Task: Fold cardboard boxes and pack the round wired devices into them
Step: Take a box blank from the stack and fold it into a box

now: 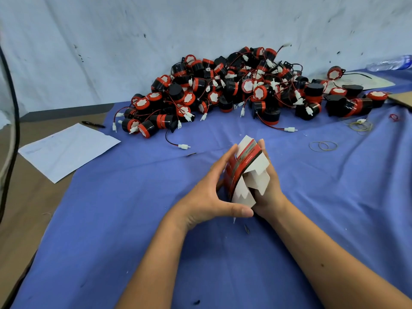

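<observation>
Both hands grasp a half-folded cardboard box (246,172) at frame centre: left hand (209,192) fingers curled round its left side, right hand (270,190) cupping the right, flaps loose. Pile of round wired devices (234,90) upper centre on blue cloth (133,219)

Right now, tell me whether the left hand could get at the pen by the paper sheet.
Probably not yet: the left hand grips the cardboard box with the right hand. The path to the pen looks clear, though far.
</observation>
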A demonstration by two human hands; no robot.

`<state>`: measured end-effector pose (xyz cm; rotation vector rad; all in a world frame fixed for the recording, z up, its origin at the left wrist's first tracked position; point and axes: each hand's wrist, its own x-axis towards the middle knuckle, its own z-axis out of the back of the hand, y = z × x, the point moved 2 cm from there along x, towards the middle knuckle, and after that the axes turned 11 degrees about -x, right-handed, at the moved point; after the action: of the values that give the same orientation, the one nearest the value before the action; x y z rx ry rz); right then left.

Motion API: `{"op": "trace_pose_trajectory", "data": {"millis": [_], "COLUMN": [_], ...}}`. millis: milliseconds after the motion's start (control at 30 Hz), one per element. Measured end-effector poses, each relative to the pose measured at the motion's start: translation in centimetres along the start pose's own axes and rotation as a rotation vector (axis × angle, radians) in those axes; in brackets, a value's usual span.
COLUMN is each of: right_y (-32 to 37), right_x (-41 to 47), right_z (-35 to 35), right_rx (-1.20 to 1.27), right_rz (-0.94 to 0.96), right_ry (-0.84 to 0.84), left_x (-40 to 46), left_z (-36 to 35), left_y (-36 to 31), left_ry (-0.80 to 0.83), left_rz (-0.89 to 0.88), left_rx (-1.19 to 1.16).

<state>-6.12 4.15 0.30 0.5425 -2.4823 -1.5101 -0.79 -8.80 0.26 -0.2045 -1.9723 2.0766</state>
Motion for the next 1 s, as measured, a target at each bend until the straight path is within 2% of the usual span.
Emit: {"op": "trace_pose_trajectory", "data": {"millis": [167, 300, 433, 667, 833, 900, 1000], "right_y": [0.1, 0.1, -0.3, -0.5, -0.3, -0.6, -0.6], "right_x": [-1.2, -1.9, -1.5, -1.0, -0.6, -0.5, -0.4], "right_z": [-0.6, -1.8, -1.0, -0.9, -0.8, -0.8, -1.4], "right_rx": [-0.029, -0.059, -0.099, -0.036, -0.134, -0.219, -0.385], "right_rz": [-0.078, -0.076, -0.044, -0.048, -0.040, -0.021, 0.085], "right_ry": [0.091, 0.077, 0.009, 0.068, 0.098, 0.135, 0.210], "left_x": [-0.1, -0.1, -0.1, 0.2, 0.2, 0.1, 0.0], "left_z": [0.7, 0.2, 0.0, -0.3, 0.3, 0.7, 1.8], "left_y": [-0.5, -0.7, -0.9, -0.4, -0.5, -0.6, -0.5], "left_ry": [-0.178, -0.152, -0.234, -0.235, -0.293, -0.388, -0.523], "left_rz": [-0.017, 0.033, -0.001, -0.050, -0.168, -0.234, -0.235], "left_rx": [0.036, 0.131, 0.180, 0.249, 0.000, -0.116, -0.290]}}
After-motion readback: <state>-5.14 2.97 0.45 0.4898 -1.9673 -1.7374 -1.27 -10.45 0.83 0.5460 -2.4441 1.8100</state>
